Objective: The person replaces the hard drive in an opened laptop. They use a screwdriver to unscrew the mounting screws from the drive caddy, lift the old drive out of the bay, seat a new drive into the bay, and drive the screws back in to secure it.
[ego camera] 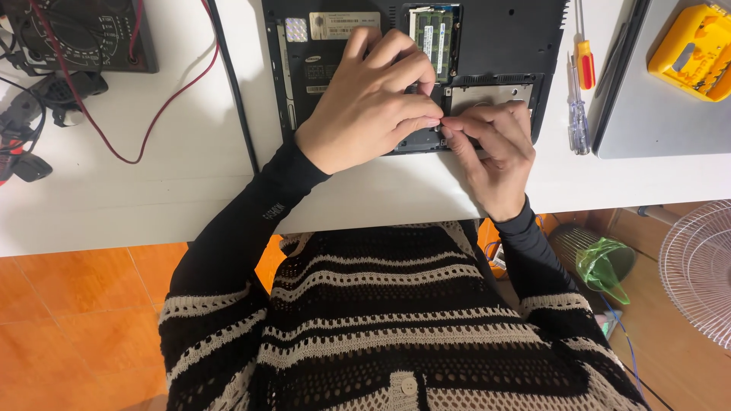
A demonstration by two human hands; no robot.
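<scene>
A black laptop [495,38] lies upside down on the white table [152,190], its bottom cover off. Green memory modules [434,30] show in an open bay, and a silver drive bay [487,95] sits near the front edge. My left hand [373,103] rests on the laptop base, its fingers curled down beside the drive bay. My right hand [495,156] meets it from the right, fingertips pinched together at the bay's front edge. Whatever small part the fingertips press on is hidden by the fingers.
Two screwdrivers [582,91] lie right of the laptop, beside a closed grey laptop [662,114] carrying a yellow tool case [693,49]. A multimeter [84,34] with red leads sits far left. Below the table are a bin [601,262] and a fan [700,274].
</scene>
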